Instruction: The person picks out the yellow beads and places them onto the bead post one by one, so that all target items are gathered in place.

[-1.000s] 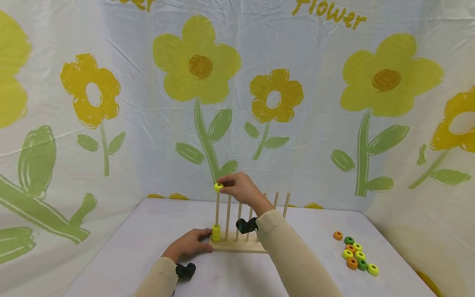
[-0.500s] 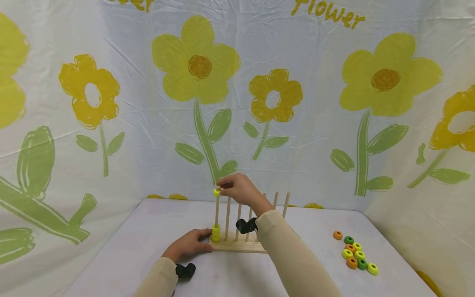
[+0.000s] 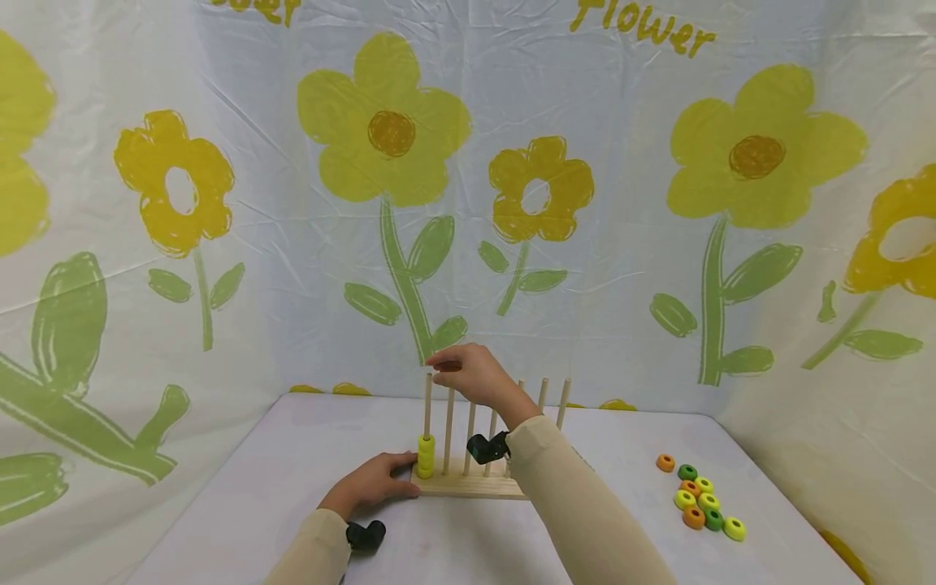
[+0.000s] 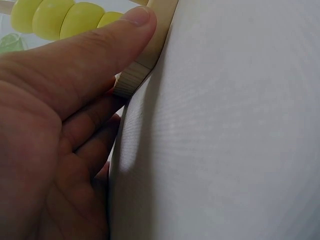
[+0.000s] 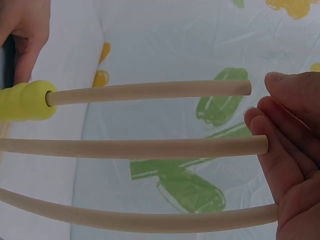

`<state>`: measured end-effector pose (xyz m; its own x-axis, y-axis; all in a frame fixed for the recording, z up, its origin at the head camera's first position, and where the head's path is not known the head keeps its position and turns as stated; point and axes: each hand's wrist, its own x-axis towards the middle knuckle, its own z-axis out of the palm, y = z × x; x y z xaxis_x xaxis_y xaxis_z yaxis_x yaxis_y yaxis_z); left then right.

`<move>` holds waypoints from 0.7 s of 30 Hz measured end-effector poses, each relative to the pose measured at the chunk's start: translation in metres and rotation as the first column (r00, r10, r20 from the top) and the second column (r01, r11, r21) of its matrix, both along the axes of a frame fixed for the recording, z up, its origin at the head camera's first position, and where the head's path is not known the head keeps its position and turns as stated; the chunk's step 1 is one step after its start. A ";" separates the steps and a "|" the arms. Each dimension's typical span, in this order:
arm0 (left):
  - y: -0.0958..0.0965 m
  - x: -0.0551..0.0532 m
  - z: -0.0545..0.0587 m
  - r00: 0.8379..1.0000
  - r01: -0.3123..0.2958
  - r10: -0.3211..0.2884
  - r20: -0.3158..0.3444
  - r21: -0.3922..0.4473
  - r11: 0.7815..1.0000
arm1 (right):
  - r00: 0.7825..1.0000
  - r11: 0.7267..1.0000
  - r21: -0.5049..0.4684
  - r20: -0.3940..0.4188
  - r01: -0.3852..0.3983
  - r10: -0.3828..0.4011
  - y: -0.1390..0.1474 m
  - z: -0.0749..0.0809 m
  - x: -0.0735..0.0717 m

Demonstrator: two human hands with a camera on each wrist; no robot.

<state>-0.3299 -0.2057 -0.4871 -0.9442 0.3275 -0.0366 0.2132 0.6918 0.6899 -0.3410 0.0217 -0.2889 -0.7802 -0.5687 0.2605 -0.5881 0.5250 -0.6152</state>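
Note:
A wooden peg stand (image 3: pixel 475 486) with several upright pegs stands on the table. Yellow beads (image 3: pixel 426 457) are stacked low on its leftmost peg, also seen as a yellow bead stack (image 5: pixel 31 99) in the right wrist view. My left hand (image 3: pixel 373 481) holds the left end of the base, thumb on top; in the left wrist view the thumb (image 4: pixel 107 47) covers part of the wood. My right hand (image 3: pixel 474 374) is at the top of the leftmost peg, thumb and fingers apart. Nothing is between the right fingertips (image 5: pixel 280 82) beside the bare peg tip (image 5: pixel 242 87).
Loose beads in orange, green and yellow, among them a green bead (image 3: pixel 687 472), lie in a cluster on the right of the white table (image 3: pixel 600 520). A flower-printed cloth (image 3: pixel 614 284) hangs behind and at the sides.
A yellow bead held at the top of the leftmost peg was let go by my right hand and slid down onto the stack. My left hand stays at the base.

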 end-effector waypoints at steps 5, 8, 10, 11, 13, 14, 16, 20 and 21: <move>0.001 0.003 0.002 1.000 0.005 -0.005 -0.002 0.010 1.000 | 0.998 1.000 0.010 -0.053 -0.015 0.016 0.005 0.000 0.000; 0.001 0.003 0.002 1.000 0.009 -0.009 -0.011 0.009 1.000 | 0.997 1.000 0.013 -0.074 -0.013 0.014 0.012 0.001 -0.001; 0.001 0.002 0.002 1.000 0.012 -0.012 -0.017 0.008 1.000 | 0.997 1.000 0.011 -0.081 -0.008 0.009 0.017 0.002 -0.001; 0.001 0.002 0.002 1.000 0.011 -0.011 -0.019 0.007 1.000 | 0.996 1.000 0.013 -0.086 -0.005 0.006 0.019 0.002 -0.001; 0.002 0.002 0.002 1.000 0.005 -0.005 -0.021 0.003 1.000 | 0.996 1.000 0.009 -0.087 0.005 -0.004 0.024 0.003 0.000; 0.002 0.001 0.002 1.000 0.004 -0.004 -0.018 0.001 1.000 | 0.996 1.000 0.010 -0.091 0.011 -0.010 0.026 0.003 0.000; 0.002 0.002 0.002 1.000 0.000 0.000 -0.016 -0.005 1.000 | 0.995 1.000 0.009 -0.098 0.019 -0.018 0.031 0.003 0.001; 0.002 0.002 0.001 1.000 -0.006 0.006 -0.009 -0.005 1.000 | 0.993 0.999 0.010 -0.110 0.044 -0.043 0.041 0.002 0.002; 0.002 0.002 0.001 1.000 -0.009 0.009 -0.008 -0.003 1.000 | 0.993 0.999 0.009 -0.109 0.052 -0.051 0.044 0.002 0.002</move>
